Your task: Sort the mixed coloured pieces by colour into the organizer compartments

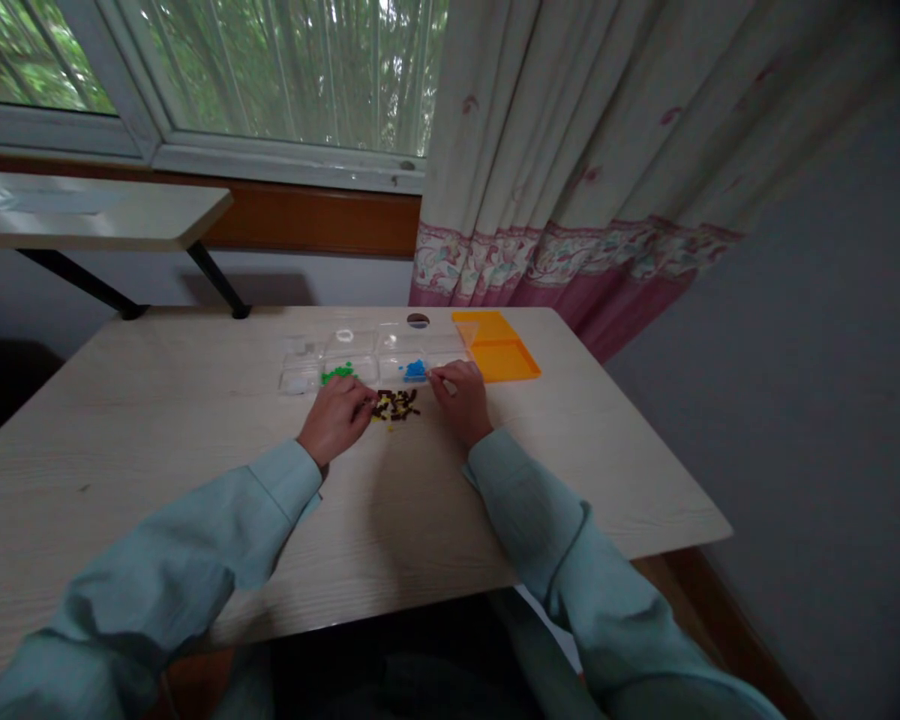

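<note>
A small pile of dark brown and yellow pieces (396,405) lies on the table between my hands. At its left edge is my left hand (337,415), fingers curled and pressed together; whatever they hold is hidden. My right hand (463,400) is closed in a pinch by the front right of a clear compartment box (377,372), beside its blue pieces (415,371). What sits between those fingertips is too small to name. Green pieces (339,372) fill part of another compartment, just beyond my left hand.
An orange two-part tray (495,346) stands right of the clear box. A round cable hole (418,321) is near the wooden table's (570,480) back edge. At the back left, a raised shelf (97,215) rests on black legs. A curtain (540,230) hangs behind.
</note>
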Motion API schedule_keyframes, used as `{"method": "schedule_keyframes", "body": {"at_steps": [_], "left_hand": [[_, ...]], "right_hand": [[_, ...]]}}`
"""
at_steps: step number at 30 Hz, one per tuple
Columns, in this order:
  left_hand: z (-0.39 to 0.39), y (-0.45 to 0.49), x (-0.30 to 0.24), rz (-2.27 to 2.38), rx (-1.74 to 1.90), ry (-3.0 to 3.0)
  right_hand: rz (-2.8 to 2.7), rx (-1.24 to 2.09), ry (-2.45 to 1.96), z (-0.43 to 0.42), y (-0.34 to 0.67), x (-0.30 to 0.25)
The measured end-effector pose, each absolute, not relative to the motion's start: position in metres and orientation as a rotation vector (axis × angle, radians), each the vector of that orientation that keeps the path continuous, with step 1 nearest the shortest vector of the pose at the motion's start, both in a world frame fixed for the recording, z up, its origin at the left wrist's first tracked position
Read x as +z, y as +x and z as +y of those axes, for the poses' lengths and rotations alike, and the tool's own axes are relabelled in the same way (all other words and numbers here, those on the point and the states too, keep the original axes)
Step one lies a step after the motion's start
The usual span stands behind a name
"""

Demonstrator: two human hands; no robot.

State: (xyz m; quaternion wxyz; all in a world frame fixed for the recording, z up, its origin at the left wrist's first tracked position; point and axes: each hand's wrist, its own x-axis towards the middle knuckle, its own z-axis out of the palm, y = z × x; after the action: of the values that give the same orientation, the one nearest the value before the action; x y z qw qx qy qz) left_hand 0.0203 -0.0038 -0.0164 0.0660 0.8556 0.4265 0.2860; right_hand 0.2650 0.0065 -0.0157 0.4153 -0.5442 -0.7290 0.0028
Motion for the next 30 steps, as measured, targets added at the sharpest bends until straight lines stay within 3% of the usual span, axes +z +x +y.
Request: {"method": "schedule_keyframes", "body": {"at_steps": [30], "left_hand": [[0.0003,0.0252,-0.0116,1.277,0.797,2.547]], "right_hand": [[-1.821,0.040,-1.362,0.0022,0.2594,-0.0117]]}}
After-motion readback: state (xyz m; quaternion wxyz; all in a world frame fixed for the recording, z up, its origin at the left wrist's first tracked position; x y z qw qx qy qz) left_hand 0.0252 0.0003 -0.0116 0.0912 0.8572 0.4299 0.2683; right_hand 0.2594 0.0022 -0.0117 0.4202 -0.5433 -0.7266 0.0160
